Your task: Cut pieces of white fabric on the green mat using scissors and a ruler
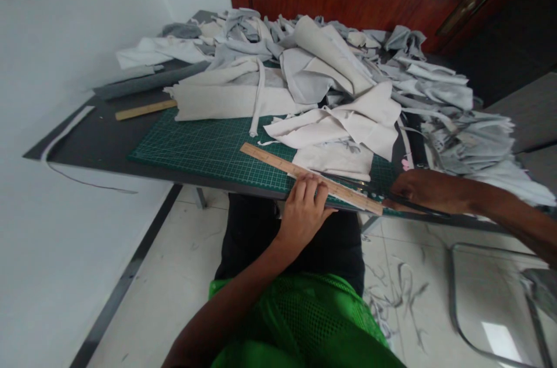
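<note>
Closest to us is the green mesh garment [300, 316], with the left forearm rising past it, wrist nearly straight, to the worktop's [100, 133] near edge. There we see the left hand [304, 199] palm down, fingers slightly bent and close together; it grasps nothing, but presses on the middle of a wooden ruler [343, 192] — most likely so that neither the ruler nor the pale cloth [333, 159] touching it can slip. The ruler lies slanted along the near edge, probably because a straight guide is easiest to pin down close to the body. At its right end the right hand [411, 188] comes in from the side, forearm low and almost level, fingers curled round the dark handles of a pair of scissors [418, 206]; we cannot tell how wide the handles are spread. The blades point left, just beyond the ruler and roughly along it, which we take to be for following its edge. Underneath is a green cutting mat [195, 150], which likely shields the surface and offers grid lines. Farther back a second ruler [145, 109] lies by the mat's corner, and a heap of grey and off-white cloth [304, 75] fills the back — pushed there, we judge, to leave working room in front.
</note>
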A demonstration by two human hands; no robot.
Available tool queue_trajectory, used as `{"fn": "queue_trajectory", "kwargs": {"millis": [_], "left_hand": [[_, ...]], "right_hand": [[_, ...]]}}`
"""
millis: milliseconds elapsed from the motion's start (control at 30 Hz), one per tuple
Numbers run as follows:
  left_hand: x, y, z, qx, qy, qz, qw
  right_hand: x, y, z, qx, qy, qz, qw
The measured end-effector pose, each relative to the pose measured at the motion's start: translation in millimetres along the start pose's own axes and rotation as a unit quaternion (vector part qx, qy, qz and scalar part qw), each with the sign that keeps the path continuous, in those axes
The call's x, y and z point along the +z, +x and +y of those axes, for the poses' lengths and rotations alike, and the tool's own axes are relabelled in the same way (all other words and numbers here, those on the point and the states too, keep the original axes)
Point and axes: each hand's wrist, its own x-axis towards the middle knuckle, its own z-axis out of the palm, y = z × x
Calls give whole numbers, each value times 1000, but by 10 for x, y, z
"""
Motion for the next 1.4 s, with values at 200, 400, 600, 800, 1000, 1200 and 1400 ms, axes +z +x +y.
{"fn": "queue_trajectory", "kwargs": {"millis": [200,400,600,800,1000,1200,1400], "left_hand": [[2,-6,3,-3,-3,8,1000],[21,-17,-9,-2,-12,3,1000],[36,-26,-13,-6,-7,-5,1000],[33,-19,-16,-5,-8,-2,1000],[38,-22,-13,-7,-4,4,1000],[13,-17,-2,-6,5,-7,1000],[-2,-6,3,-7,2,-23,1000]], "right_hand": [[145,-5,-35,74,-120,58,988],[201,-44,-184,111,-175,92,974],[190,-47,-228,97,-150,87,980],[75,-44,-227,81,-81,49,992],[48,-55,-198,67,-79,45,994],[-22,-51,-184,84,-63,25,994],[-83,-46,-131,85,-67,34,994]]}}
